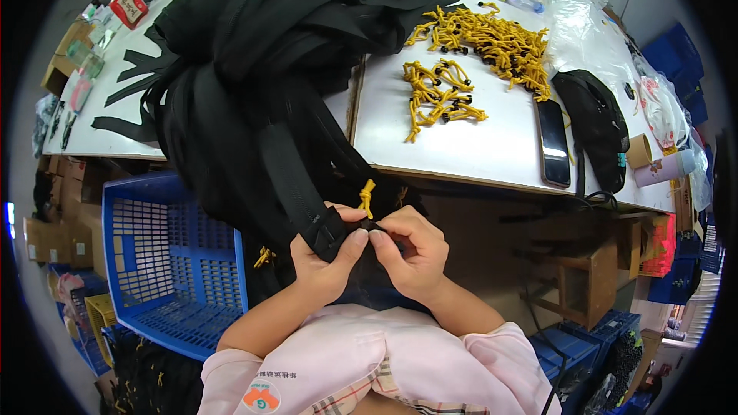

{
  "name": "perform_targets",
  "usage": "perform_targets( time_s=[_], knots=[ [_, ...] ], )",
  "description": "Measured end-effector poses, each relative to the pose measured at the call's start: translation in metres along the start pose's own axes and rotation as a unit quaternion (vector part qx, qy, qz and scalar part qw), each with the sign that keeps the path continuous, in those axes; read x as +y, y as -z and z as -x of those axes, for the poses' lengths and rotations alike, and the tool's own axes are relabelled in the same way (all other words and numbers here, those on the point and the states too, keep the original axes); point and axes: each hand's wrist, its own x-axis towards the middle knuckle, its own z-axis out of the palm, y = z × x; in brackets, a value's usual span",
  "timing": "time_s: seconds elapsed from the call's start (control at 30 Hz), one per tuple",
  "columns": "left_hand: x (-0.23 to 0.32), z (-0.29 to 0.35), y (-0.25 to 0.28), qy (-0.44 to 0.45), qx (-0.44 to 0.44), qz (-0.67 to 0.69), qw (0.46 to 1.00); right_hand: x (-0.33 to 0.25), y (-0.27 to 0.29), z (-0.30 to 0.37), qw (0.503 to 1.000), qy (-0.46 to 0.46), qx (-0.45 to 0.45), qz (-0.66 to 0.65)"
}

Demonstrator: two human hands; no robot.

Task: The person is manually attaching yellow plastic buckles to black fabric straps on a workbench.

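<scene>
In front of my chest, my left hand (327, 265) is closed on the end of a black zipper (288, 169), a wide strip that hangs down from the table. My right hand (415, 250) pinches the same end with thumb and fingers, close beside the left fingertips. From between the two hands a knotted yellow cord pull (367, 196) sticks up. The small part under my fingertips is hidden. Beyond the hands, a big heap of black zippers (254, 38) covers the table's left side and spills over its near edge.
On the white table (384, 119) lie a pile of yellow cord pulls (500, 42) with black ends and a smaller group (442, 96). Further right are a phone (553, 142), a black pouch (596, 127) and a cup (661, 169). A blue crate (173, 253) stands left of my arms.
</scene>
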Motion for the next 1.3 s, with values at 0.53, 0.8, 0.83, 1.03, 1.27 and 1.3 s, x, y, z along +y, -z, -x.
perform_targets(
  time_s=[0.53, 0.8, 0.83, 1.03, 1.27, 1.3],
  knots=[
    [0.018, -0.007, 0.011, 0.177, -0.094, 0.114, 0.973, 0.002, 0.001, 0.003, 0.967, -0.145, -0.045, -0.205],
    [0.013, -0.002, 0.012, 0.068, -0.139, 0.052, 0.987, 0.006, 0.008, 0.012, 0.932, -0.22, -0.093, -0.272],
    [0.014, -0.003, 0.012, 0.068, -0.139, 0.052, 0.987, 0.006, 0.007, 0.013, 0.941, -0.208, -0.078, -0.256],
    [0.011, -0.002, 0.008, 0.256, -0.041, 0.119, 0.958, -0.006, 0.008, -0.015, 0.998, -0.01, -0.068, 0.005],
    [0.013, -0.012, 0.018, 0.267, -0.044, 0.116, 0.956, -0.002, 0.025, -0.009, 0.887, -0.115, -0.44, -0.08],
    [0.013, -0.011, 0.017, 0.267, -0.044, 0.115, 0.956, -0.007, 0.025, -0.01, 0.918, -0.097, -0.38, -0.06]
  ],
)
